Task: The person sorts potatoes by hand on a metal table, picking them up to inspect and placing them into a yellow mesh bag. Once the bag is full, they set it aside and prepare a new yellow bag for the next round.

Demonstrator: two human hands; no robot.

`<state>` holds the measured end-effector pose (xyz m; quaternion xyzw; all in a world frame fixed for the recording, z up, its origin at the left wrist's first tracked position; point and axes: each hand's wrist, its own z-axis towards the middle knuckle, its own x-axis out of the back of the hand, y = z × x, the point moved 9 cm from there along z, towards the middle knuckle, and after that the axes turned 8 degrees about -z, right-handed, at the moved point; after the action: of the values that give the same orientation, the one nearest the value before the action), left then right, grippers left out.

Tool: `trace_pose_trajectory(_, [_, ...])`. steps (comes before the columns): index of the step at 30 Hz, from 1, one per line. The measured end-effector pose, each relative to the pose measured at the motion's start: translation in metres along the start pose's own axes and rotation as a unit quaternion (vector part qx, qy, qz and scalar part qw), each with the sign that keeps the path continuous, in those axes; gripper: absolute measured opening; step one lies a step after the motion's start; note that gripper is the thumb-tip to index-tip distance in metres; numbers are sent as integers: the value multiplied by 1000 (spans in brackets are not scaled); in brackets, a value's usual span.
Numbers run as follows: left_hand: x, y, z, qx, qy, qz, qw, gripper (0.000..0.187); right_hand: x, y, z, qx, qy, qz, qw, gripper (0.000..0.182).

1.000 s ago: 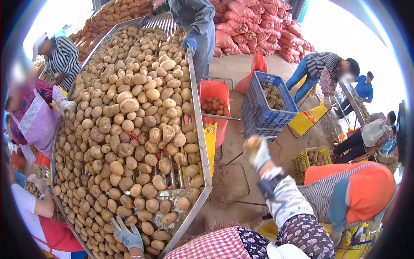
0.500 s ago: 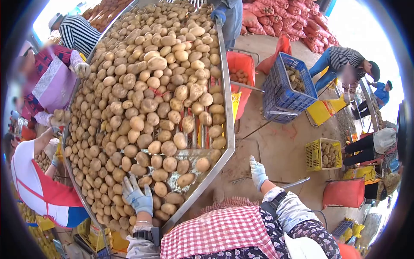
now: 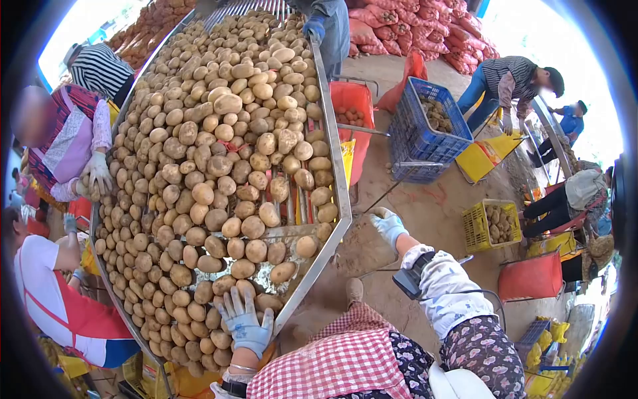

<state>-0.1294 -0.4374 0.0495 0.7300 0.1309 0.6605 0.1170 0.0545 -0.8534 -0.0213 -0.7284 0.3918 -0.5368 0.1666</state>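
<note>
Left hand (image 3: 244,324): gloved, fingers spread flat on potatoes (image 3: 219,179) at the near edge of the sorting desk (image 3: 334,169), gripping none. Right hand (image 3: 387,225): gloved, open and empty, in the air just off the desk's right corner, above bare ground. Blue crate (image 3: 425,136), yellow crate (image 3: 495,225) well beyond

Left hand (image 3: 244,324), gloved, fingers spread, palm down, reaching forward. Right hand (image 3: 387,225), gloved, empty, fingers loosely curled, arm extended forward and outward.
</note>
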Motion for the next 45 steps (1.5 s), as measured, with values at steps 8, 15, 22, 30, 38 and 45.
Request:
trace_pose_trajectory(8, [-1,1,-2,44,20,7,999,74,-31,2,171,25,-27,12,999,52])
trace_pose_trajectory(15, [1,1,-2,85,4,22,996,69,-32,-11,266,18,26,-130,991,71])
trace_pose_trajectory(22, [3,3,-1,88,10,24,996,67,-31,-7,275,71,74,-307,946,50])
trace_pose_trajectory(30, [8,8,0,76,30,28,996,67,-60,26,168,147,-242,-193,940,32])
trace_pose_trajectory(38, [7,6,-4,37,80,25,996,72,63,-2,60,58,-283,470,834,43])
trace_pose_trajectory(45, [31,21,-20,15,220,26,975,69,209,-50,1,190,-144,604,761,47])
